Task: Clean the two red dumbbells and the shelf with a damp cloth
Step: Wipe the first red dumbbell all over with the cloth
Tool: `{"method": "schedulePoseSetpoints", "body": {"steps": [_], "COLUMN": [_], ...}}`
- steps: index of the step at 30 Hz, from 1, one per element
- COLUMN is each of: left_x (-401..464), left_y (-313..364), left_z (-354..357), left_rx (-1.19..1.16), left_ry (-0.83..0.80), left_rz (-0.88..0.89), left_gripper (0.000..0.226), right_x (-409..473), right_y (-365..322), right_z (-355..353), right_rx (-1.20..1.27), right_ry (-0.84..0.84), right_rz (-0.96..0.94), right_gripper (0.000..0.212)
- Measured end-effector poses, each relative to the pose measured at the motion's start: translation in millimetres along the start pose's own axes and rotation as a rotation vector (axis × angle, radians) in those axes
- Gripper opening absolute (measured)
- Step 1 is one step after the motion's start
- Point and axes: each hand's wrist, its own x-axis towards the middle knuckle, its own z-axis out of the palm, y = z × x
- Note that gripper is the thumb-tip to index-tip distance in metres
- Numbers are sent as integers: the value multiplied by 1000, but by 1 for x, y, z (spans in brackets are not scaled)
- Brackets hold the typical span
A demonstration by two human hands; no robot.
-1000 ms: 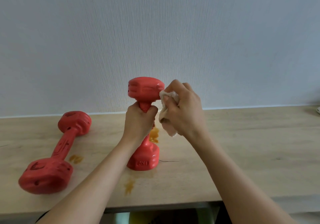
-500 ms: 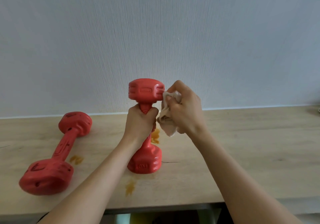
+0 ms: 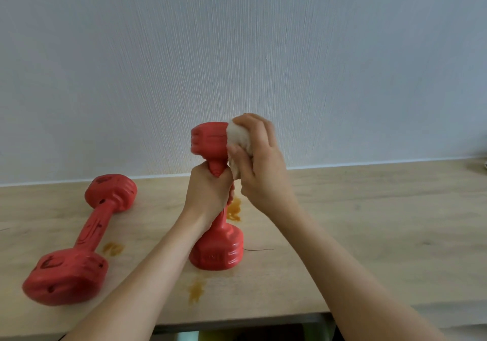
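Hands both busy on the upright dumbbell (image 3: pixel 214 246) at centre: left hand (image 3: pixel 208 193) wrapped tight round the handle just under the top head, right hand (image 3: pixel 259 161) bunching the cloth (image 3: pixel 238 140) and pressing it against the right face of the top head

Largest to smallest:

- shelf (image 3: pixel 369 222): light wood, runs left to right along the wall, carries everything. Task calls it a shelf, so that name stays
- lying dumbbell (image 3: pixel 84 235): flat on the shelf, left of the arms, long axis running near-left to far-right, near head at the front edge, far head close to the wall. No hand touches it; left hand is the nearer one
- upright dumbbell: long axis vertical, lower head planted on the shelf, top head at hand height in front of the wall. Wipe contact is on its right side, so the far and left faces would need the handle twisted by the left hand or the cloth carried round
- cloth: pale, wadded, mostly hidden in the right palm, a tail hanging down beside the handle
- orange-brown stains: one just behind the upright dumbbell (image 3: pixel 234 210), one at the near edge in front of it (image 3: pixel 196 290), one beside the lying dumbbell's handle (image 3: pixel 113 248)

Judgement: first dumbbell mid-clean, second one and shelf stains not yet done
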Motion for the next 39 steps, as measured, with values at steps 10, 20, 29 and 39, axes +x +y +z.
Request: {"method": "schedulePoseSetpoints", "body": {"steps": [10,20,29,39], "left_x": [1,0,-7,-8], "left_y": [0,0,-2,-6], "left_z": [-2,3,6,-2], "left_rx": [25,-1,-48,46], "left_ry": [-26,-64,-267,37], "left_rz": [-3,1,71,160], "left_gripper": [36,36,29,11], "right_x": [2,4,1,1], "right_y": [8,21,33,23], "right_z": [-4,-8,-23,-31], "right_rx": [123,328,919,583], "right_ry": [-48,-48,61,81], "right_rz": [235,312,680,436], "right_gripper": [43,42,27,23]}}
